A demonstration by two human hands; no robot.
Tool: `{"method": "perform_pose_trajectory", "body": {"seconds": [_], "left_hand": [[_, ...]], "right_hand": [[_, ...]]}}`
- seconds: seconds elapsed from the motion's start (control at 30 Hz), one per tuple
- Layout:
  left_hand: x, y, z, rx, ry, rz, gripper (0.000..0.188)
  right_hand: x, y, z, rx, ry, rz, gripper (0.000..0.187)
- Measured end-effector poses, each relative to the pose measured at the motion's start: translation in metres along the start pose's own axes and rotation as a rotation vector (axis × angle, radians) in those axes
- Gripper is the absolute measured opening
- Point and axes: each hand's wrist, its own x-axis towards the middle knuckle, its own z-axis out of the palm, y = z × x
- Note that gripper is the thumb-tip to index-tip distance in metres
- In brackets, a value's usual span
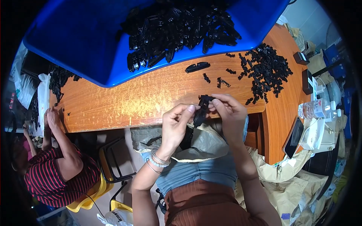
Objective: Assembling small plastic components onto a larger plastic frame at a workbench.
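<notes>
Between my two hands, over the front edge of the wooden table (151, 109), is a black plastic part (200, 116). The fingers of my left hand (177, 122) pinch it from one side. At its upper right, my right hand (229, 113) grips it with thumb and fingertips. Below them, an open sack (207, 146) lies across my lap with dark pieces partly visible inside. Beyond my hands, a long black part (197, 67) and several small toothed black pieces (206, 78) lie loose on the table.
A big blue bin (102, 71) holding many black parts (181, 30) stands at the back. Small black pieces (266, 69) are heaped at the right, near a water bottle (313, 109) and a phone (293, 137). A person in a striped shirt (60, 177) sits at the left.
</notes>
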Motion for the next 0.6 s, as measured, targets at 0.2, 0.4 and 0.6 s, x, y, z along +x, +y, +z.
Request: {"method": "perform_pose_trajectory", "body": {"seconds": [0.2, 0.4, 0.6], "left_hand": [[-0.001, 0.001, 0.002, -0.006, -0.064, -0.076, 0.039], [-0.004, 0.007, -0.001, 0.050, -0.043, -0.085, 0.024], [-0.003, 0.009, -0.001, -0.039, -0.023, -0.105, 0.019]], "right_hand": [[-0.008, -0.005, -0.002, -0.021, -0.117, -0.037, 0.013], [-0.014, -0.003, -0.011, -0.351, -0.129, -0.250, 0.013], [-0.012, 0.008, -0.016, -0.606, -0.128, -0.600, 0.016]]}}
